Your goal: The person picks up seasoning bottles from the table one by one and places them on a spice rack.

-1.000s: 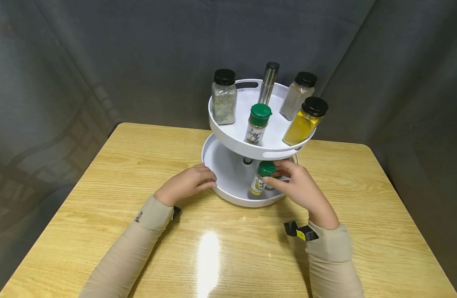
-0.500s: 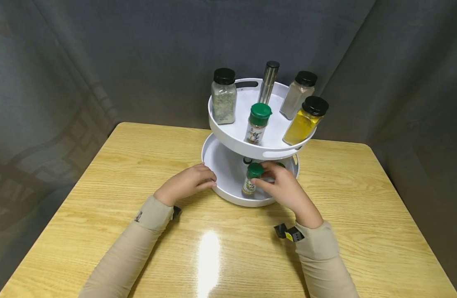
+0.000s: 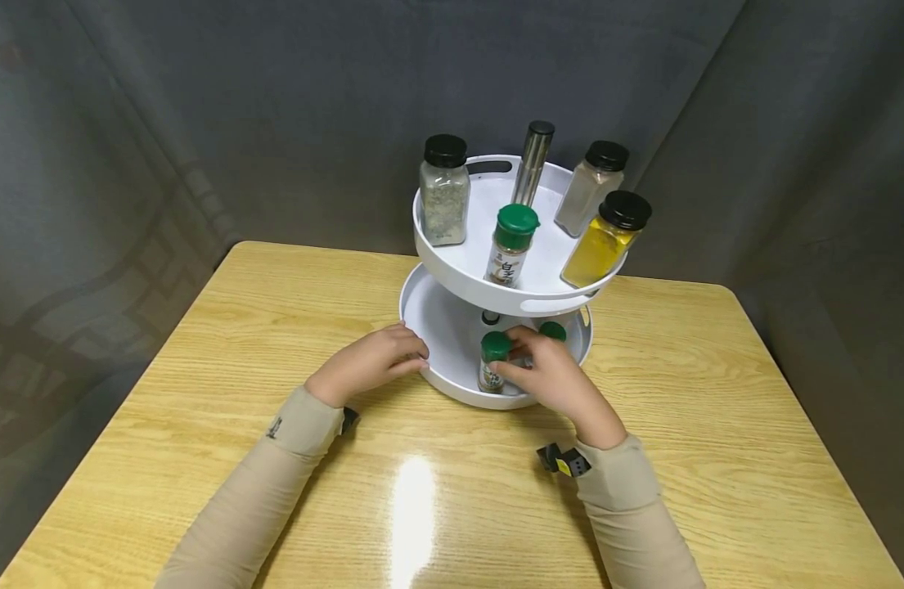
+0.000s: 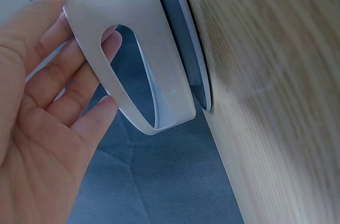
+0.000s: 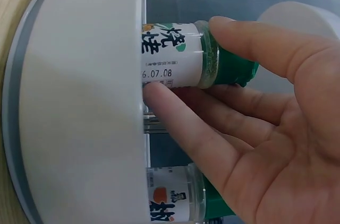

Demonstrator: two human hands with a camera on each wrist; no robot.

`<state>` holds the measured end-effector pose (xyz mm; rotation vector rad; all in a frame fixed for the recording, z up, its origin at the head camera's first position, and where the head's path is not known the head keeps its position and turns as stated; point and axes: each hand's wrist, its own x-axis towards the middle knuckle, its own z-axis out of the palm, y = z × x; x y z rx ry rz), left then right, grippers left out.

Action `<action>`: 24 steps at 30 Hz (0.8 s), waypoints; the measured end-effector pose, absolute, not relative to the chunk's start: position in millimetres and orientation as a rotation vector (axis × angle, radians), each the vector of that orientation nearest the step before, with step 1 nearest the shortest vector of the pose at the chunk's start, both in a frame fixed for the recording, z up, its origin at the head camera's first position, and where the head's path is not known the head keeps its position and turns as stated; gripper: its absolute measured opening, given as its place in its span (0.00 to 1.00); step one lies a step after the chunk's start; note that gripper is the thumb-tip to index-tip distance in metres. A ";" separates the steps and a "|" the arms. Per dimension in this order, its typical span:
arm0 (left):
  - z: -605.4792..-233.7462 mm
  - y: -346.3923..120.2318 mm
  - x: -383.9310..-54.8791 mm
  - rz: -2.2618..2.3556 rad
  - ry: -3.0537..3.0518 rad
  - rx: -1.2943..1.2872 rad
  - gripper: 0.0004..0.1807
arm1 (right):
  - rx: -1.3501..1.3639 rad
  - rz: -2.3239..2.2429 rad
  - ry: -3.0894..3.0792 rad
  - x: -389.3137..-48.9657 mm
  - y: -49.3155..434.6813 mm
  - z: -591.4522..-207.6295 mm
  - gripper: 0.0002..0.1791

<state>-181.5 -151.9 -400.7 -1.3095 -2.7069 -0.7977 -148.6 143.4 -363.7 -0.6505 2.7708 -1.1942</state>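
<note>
My right hand (image 3: 550, 372) pinches a small spice jar (image 5: 175, 57) with a green cap and a white label. The jar stands near the front of the lower tray (image 3: 440, 352) of a white two-tier turntable. Thumb and fingers lie on either side of it in the right wrist view. Beside it on the same tray is a second green-capped spice jar (image 5: 170, 195), partly hidden behind the hand and rim. My left hand (image 4: 48, 86) holds the lower tray's rim at the left, one fingertip showing through the handle slot (image 4: 133, 70).
The upper tray (image 3: 466, 274) overhangs the lower one. On it stand a green-capped jar (image 3: 510, 245), several black-capped jars, such as the yellow one (image 3: 599, 249), and the metal post (image 3: 532, 164). Wooden table (image 3: 312, 303) surrounds the turntable, with grey curtains (image 3: 312, 123) behind.
My right hand has moved left along the lower tray with the green-capped jar, then slightly toward the front. The second jar's green cap has come into view behind it. My left hand has stayed put.
</note>
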 end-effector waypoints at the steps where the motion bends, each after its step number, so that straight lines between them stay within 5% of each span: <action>1: -400.7 -151.9 -181.4 -0.798 -2.707 -1.310 0.06 | -0.647 -1.187 2.775 -148.3 143.1 -363.7 0.22; 24: -401.7 -152.3 -181.1 -0.803 -2.718 -1.292 0.06 | -0.615 -1.150 2.770 -149.6 142.5 -367.0 0.24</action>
